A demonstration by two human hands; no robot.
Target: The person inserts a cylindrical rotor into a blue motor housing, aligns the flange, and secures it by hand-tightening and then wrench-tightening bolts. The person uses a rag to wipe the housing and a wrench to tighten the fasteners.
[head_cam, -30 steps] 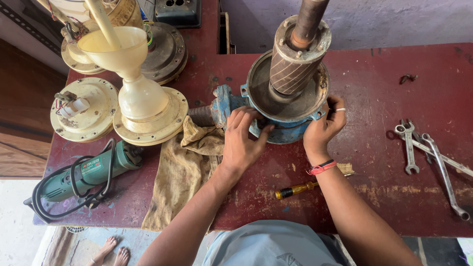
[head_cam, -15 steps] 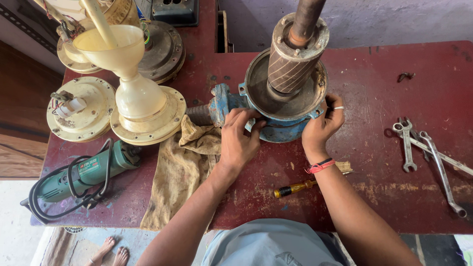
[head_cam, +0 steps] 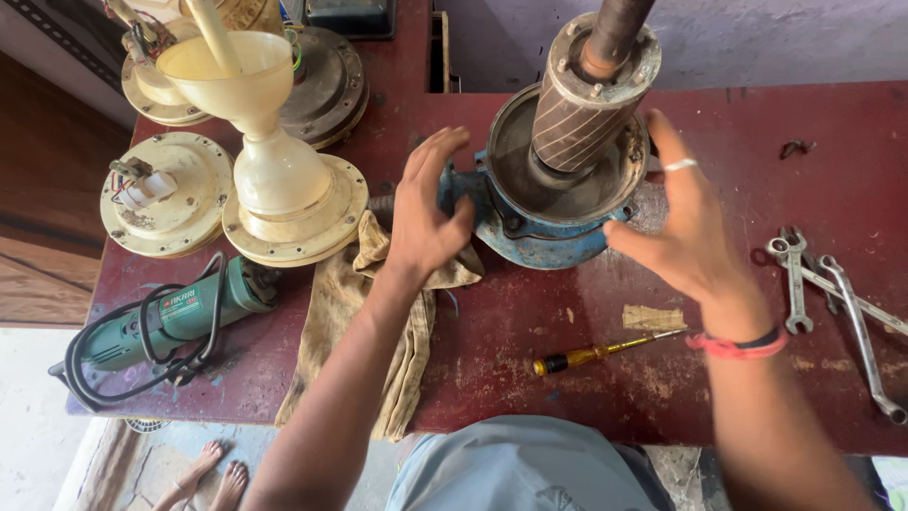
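Observation:
A blue pump housing stands on the dark red workbench, with a striped metal rotor and its shaft rising upright out of it. My left hand rests against the housing's left side, fingers spread over the blue flange. My right hand, with a ring and a red wrist thread, is at the housing's right side with its fingers apart and the thumb near the rim. Neither hand holds a tool.
A dirty cloth lies under my left forearm. A yellow-handled screwdriver lies near the front edge. Spanners lie at the right. A green angle grinder and cream fan motor parts crowd the left.
The view has closed in on the bench. My right hand has come off the housing's front rim and opened out to its right side. My left hand has shifted up along the left flange.

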